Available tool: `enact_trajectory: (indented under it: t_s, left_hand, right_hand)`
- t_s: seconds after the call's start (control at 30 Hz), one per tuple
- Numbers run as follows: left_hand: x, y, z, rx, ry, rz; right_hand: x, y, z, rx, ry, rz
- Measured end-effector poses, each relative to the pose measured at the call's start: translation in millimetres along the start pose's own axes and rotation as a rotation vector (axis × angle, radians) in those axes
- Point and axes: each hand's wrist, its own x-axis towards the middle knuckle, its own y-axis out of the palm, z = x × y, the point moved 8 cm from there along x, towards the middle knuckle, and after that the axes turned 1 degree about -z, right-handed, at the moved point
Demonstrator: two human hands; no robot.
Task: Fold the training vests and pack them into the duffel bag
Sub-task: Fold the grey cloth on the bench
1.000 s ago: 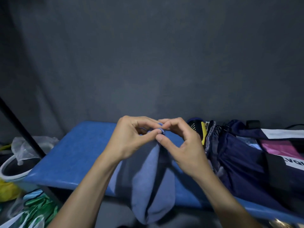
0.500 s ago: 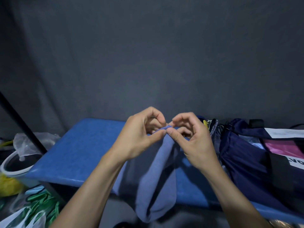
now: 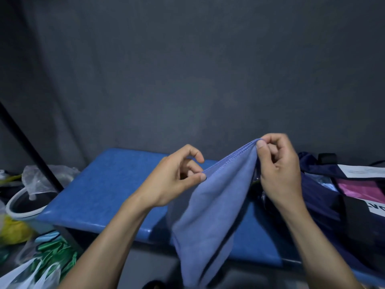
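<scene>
A dark grey fabric backdrop (image 3: pixel 187 80) filled the upper view, and a padded blue vinyl bench (image 3: pixel 108 184) ran below it with its near edge bare on the left. A navy duffel bag with white and pink panels (image 3: pixel 337 197) lay on the right end of the bench. Above the bench's middle hung the periwinkle-blue training vest (image 3: pixel 210 215), its stitched hem stretched taut between both hands and its body drooping past the front edge. The right hand (image 3: pixel 277 163), raised higher, had its grip closed on the hem's upper end between thumb and curled fingers. The left hand (image 3: pixel 175 180), lower, pinched the hem's other end with thumb and fingertips. A white bucket (image 3: pixel 23 207) and plastic bags (image 3: pixel 33 268) crowded the floor at left.
</scene>
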Motion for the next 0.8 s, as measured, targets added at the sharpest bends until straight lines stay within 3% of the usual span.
enact_trajectory:
  t_s: [0.13, 0.27, 0.4, 0.53, 0.8]
  left_hand:
    - [-4.0, 4.8, 11.8, -0.038, -0.039, 0.078]
    - [-7.3, 10.3, 14.1, 0.075, -0.070, 0.115]
    - [-10.9, 24.7, 11.4, -0.002, -0.115, 0.213]
    - [-15.2, 26.1, 9.7, 0.127, -0.020, 0.267]
    - [-12.8, -15.9, 29.6, 0.416, 0.045, 0.068]
  right_hand:
    - [1.2, 2.7, 7.1, -0.005, -0.032, 0.015]
    - [0.5, 5.4, 12.5, 0.010, -0.047, 0.023]
    - [1.4, 6.2, 18.9, 0.002, -0.070, 0.021]
    - [6.6, 0.0, 13.2, 0.037, -0.039, -0.018]
    - [17.0, -40.8, -32.0, 0.225, 0.127, -0.194]
